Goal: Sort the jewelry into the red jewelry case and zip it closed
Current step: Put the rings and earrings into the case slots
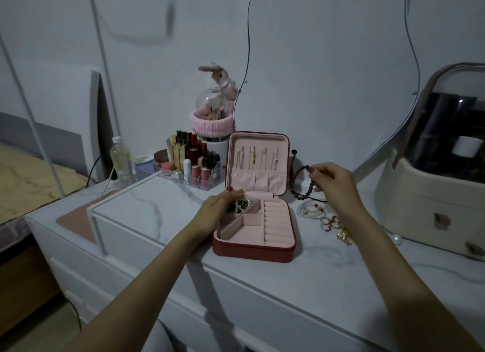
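The red jewelry case (254, 248) lies open on the white marble tabletop (328, 267), lid upright at the far side. The left hand (217, 207) rests at its far-left compartment, fingers curled on a heap of beaded bracelets (240, 205) inside. The right hand (333, 183) pinches a dark red bead bracelet (299, 179) — held up just right of the lid. More bracelets and rings (332, 221) lie on the tabletop right of the case.

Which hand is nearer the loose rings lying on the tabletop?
Right. The right hand holds a beaded bracelet just behind the rings; the left hand is across the case.
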